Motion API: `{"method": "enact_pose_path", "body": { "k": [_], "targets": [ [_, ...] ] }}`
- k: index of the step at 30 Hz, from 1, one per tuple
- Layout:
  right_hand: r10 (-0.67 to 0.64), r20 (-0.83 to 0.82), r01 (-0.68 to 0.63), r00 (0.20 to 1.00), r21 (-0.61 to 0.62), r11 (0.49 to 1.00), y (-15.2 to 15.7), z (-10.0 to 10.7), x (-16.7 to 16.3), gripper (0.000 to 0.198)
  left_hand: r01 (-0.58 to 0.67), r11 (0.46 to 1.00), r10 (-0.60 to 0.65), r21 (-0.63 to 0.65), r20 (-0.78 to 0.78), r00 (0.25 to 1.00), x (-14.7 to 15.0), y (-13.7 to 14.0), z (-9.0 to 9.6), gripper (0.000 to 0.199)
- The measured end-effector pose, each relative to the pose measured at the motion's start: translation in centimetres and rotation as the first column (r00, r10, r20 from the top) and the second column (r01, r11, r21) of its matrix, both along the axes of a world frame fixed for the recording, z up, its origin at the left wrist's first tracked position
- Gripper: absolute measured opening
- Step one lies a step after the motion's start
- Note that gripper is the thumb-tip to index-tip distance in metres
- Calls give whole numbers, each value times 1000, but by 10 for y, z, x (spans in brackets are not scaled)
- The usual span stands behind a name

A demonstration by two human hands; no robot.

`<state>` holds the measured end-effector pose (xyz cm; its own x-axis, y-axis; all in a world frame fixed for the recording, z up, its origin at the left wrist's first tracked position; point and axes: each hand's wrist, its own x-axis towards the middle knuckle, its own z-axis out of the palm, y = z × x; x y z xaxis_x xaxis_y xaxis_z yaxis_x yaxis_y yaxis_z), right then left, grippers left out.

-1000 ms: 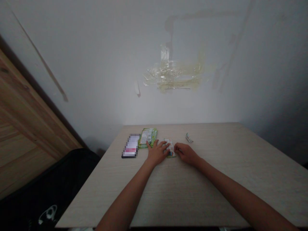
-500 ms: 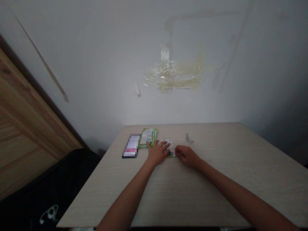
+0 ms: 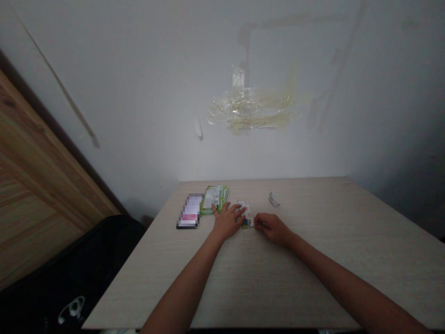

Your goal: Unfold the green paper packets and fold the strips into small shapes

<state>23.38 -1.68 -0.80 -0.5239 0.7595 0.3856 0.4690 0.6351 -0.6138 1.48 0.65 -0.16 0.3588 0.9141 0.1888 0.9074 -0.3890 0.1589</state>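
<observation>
A small printed card or packet (image 3: 247,214), white with coloured print, lies flat on the table. My left hand (image 3: 227,221) is spread palm down, its fingertips resting on the packet's left side and its thumb side near a stack of green-and-white printed packets (image 3: 213,199). Curled closed, my right hand (image 3: 273,227) has its fingertips together at the packet's lower right edge. Whatever may be pinched there is too small to make out.
A phone (image 3: 189,212) with a blurred screen lies left of the stack. Beyond my right hand is a small crumpled scrap (image 3: 274,199). The pale wooden table (image 3: 264,287) meets the wall (image 3: 139,116) at the back. A black bag-like thing (image 3: 86,264) stands left.
My right hand has shifted slightly down and to the right along the packet's edge. My left hand and the packet stay in place.
</observation>
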Motion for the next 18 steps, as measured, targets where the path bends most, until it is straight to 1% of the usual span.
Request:
{"method": "enact_pose_path", "body": {
  "k": [3,6,9,11,13,15,18],
  "targets": [
    [-8,-17,8,1000,-11,1000,0,-1,0,10,16,1000,-16,18,-1,1000,-1,1,-1,41],
    [-25,-67,21,997,-62,998,1,-1,1,8,20,1000,-20,23,5,1000,-2,2,-3,41],
    [-56,-94,46,994,-109,993,3,-2,1,5,32,999,-32,23,6,999,-2,2,-4,44],
    [-89,-94,78,992,-108,991,4,-3,1,4,36,999,-36,13,2,999,-3,3,-4,47],
    [-123,-68,118,990,-71,990,4,-4,1,5,30,1000,-30,-9,-7,1000,-3,3,-3,50],
    [-149,-17,149,989,-5,989,3,-4,2,8,22,999,-22,-29,-19,1000,-4,3,-1,53],
    [-146,56,141,988,84,986,2,-3,4,11,24,999,-25,-42,-22,999,-5,4,0,56]
  ]
}}
